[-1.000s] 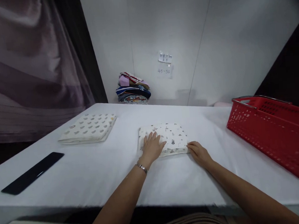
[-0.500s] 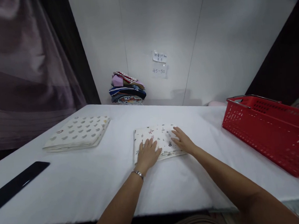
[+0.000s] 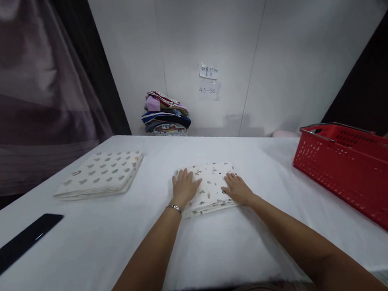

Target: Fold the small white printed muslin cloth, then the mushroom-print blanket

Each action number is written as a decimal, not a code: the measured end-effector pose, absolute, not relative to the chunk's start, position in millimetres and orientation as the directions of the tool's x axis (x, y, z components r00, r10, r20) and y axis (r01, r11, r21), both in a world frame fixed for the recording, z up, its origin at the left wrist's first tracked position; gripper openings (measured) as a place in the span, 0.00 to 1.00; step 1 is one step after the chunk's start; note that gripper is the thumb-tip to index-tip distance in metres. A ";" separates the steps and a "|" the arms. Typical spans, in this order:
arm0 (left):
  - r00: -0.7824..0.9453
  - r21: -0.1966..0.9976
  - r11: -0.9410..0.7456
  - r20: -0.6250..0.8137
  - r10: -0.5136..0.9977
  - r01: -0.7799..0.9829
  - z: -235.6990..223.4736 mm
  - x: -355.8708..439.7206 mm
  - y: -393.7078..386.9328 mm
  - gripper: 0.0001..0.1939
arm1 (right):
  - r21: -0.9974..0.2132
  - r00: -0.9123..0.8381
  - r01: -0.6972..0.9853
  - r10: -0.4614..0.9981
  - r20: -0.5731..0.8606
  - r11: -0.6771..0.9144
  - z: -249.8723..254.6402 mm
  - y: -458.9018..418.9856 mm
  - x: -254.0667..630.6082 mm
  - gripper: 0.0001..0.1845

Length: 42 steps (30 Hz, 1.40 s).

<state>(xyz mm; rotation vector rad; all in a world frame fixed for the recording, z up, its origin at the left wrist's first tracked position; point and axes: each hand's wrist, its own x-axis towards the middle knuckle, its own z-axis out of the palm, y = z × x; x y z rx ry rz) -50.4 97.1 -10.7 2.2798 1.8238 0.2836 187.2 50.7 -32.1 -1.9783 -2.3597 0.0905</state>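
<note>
I have left hand (image 3: 184,188) and right hand (image 3: 239,190) spread flat (gripping nothing) on the folded printed cloth (image 3: 211,189) beneath.

white table (image 3: 217,250): two folded cloths (image 3: 213,186) (image 3: 99,173), black slab (image 3: 24,242), red basket (image 3: 352,183)

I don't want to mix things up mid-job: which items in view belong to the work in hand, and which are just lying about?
In the work:
scattered-print cloth, folded
left hand and right hand, both on it
white table, beneath it

Apparently just lying about, untouched:
grey-motif cloth, folded
black flat object
red basket
fabric stack by the wall
</note>
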 end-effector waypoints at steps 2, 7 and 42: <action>0.200 0.270 -0.199 0.023 0.979 0.942 -20.4 -58.8 102.5 0.34 | -0.085 -0.182 0.979 0.983 0.018 0.183 -33.1 49.7 188.0 0.32; 0.187 0.265 -0.195 0.056 0.981 0.944 -37.5 -65.5 101.9 0.34 | -0.115 -0.184 0.977 0.983 -0.027 0.179 -25.1 52.5 186.3 0.33; 0.190 0.217 -0.197 0.050 0.980 0.956 -26.8 -60.4 100.0 0.33 | -0.843 0.281 0.456 0.945 -0.168 -0.285 -15.7 48.7 257.2 0.08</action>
